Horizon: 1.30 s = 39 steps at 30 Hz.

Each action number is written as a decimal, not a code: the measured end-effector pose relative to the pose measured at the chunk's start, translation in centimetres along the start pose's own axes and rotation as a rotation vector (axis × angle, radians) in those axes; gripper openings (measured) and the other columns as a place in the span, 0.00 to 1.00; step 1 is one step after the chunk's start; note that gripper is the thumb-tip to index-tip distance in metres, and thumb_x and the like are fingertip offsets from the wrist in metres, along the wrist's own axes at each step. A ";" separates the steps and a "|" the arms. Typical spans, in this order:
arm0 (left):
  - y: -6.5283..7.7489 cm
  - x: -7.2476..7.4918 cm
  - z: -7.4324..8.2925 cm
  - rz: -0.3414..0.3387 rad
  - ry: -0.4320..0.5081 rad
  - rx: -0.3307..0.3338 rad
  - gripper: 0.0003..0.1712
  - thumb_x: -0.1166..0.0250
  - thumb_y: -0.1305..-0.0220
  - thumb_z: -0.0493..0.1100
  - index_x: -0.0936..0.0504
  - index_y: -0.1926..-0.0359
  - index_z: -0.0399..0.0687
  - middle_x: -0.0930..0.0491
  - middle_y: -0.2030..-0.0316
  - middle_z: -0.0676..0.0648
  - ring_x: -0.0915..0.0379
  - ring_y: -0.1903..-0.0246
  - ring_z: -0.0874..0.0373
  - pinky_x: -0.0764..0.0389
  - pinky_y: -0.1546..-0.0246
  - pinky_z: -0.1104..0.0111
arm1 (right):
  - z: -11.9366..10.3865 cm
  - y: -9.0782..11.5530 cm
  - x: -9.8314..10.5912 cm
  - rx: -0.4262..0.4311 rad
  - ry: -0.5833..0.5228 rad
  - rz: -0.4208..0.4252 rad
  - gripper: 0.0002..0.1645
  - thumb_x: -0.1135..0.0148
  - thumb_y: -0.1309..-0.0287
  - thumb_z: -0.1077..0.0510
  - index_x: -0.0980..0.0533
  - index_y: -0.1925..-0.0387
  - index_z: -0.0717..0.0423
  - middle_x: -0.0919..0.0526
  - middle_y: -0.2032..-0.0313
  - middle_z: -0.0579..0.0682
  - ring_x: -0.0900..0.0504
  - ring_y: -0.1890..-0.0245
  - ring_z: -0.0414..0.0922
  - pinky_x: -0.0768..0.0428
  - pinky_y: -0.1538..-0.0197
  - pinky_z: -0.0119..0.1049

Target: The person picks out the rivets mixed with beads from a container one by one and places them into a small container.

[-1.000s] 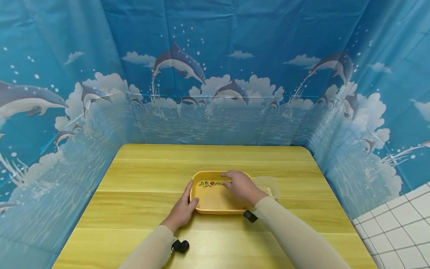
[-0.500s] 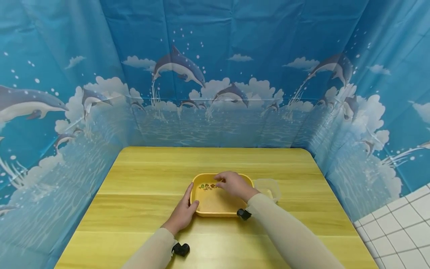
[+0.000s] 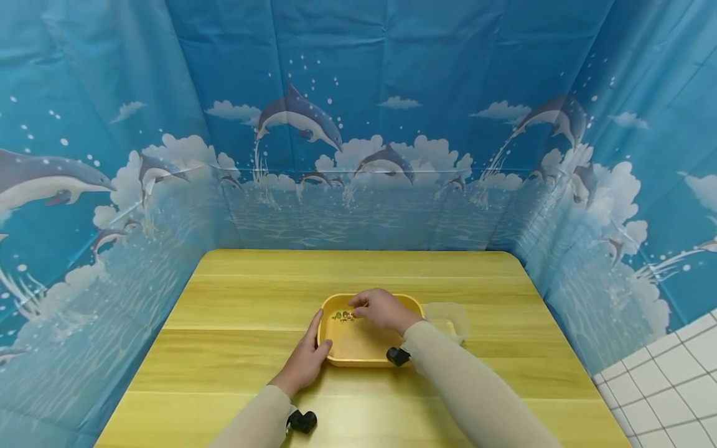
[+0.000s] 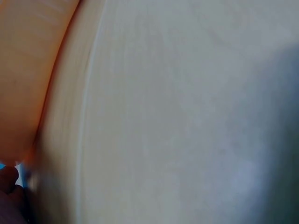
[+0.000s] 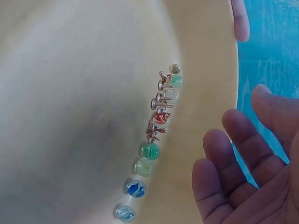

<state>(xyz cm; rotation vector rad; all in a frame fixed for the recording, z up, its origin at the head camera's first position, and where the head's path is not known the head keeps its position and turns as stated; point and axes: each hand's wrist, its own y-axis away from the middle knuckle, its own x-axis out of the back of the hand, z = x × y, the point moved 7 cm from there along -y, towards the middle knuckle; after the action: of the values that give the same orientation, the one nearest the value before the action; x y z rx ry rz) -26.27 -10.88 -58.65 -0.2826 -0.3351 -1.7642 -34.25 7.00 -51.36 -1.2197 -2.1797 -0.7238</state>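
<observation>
A shallow yellow plastic basin point(image 3: 364, 345) sits at the middle of the table. My left hand point(image 3: 305, 361) grips its left side, thumb over the rim, fingers along the outer wall. In the right wrist view, glass marbles point(image 5: 151, 151) in green, blue, red and clear line up along the basin's far wall. Mixed among them are several copper-coloured, flat-headed tacks point(image 5: 161, 102). My right hand point(image 3: 381, 308) is over the basin's far side, fingers bent and spread near the row, nothing visible between them. The left wrist view shows the basin's orange-looking outer wall point(image 4: 32, 84).
To the right of the basin, partly behind my right forearm, a clear plastic container point(image 3: 448, 314) stands on the yellow wood-grain table point(image 3: 252, 292). A blue dolphin-print curtain point(image 3: 364, 211) closes off the back and sides. White tiles point(image 3: 666, 367) show at right.
My right hand has moved left along the row, and the green marble beside its fingertips is now covered in the head view. My left hand stays on the basin. The head view has tilted up slightly.
</observation>
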 end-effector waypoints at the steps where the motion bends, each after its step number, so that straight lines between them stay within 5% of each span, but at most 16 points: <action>1: 0.0 0.0 0.0 0.002 -0.003 0.000 0.43 0.47 0.18 0.46 0.60 0.14 0.67 0.51 0.16 0.38 0.47 0.20 0.40 0.43 0.21 0.44 | 0.0 -0.1 -0.1 -0.001 -0.002 -0.009 0.18 0.36 0.25 0.55 0.16 0.39 0.52 0.10 0.48 0.45 0.14 0.47 0.47 0.16 0.40 0.50; 8: 0.0 0.0 -0.2 0.003 -0.011 -0.001 0.43 0.48 0.17 0.46 0.61 0.14 0.65 0.52 0.16 0.39 0.49 0.19 0.41 0.44 0.21 0.43 | 0.1 -1.4 -1.1 0.022 -0.003 -0.061 0.16 0.36 0.26 0.56 0.14 0.42 0.51 0.12 0.43 0.48 0.15 0.44 0.47 0.16 0.40 0.50; 25: 0.1 -0.3 -0.5 -0.010 -0.014 -0.011 0.43 0.48 0.16 0.46 0.61 0.14 0.66 0.50 0.17 0.37 0.44 0.21 0.40 0.39 0.23 0.44 | 1.1 -2.8 -2.6 0.054 0.058 -0.127 0.13 0.33 0.29 0.58 0.12 0.46 0.49 0.10 0.48 0.45 0.15 0.55 0.40 0.15 0.51 0.40; 39: 0.1 -0.2 -0.5 0.015 -0.066 -0.019 0.42 0.47 0.17 0.47 0.59 0.14 0.65 0.49 0.17 0.37 0.42 0.21 0.41 0.37 0.24 0.45 | 2.1 -3.0 -3.8 0.063 0.075 -0.099 0.14 0.29 0.33 0.61 0.11 0.48 0.50 0.09 0.51 0.46 0.19 0.63 0.37 0.19 0.58 0.35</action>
<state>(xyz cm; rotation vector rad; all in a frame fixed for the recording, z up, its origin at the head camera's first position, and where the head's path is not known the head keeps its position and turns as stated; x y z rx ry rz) -26.12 -10.88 -59.21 -0.3565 -0.3621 -1.7465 -35.54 4.80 -55.98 -1.0431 -2.1957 -0.7236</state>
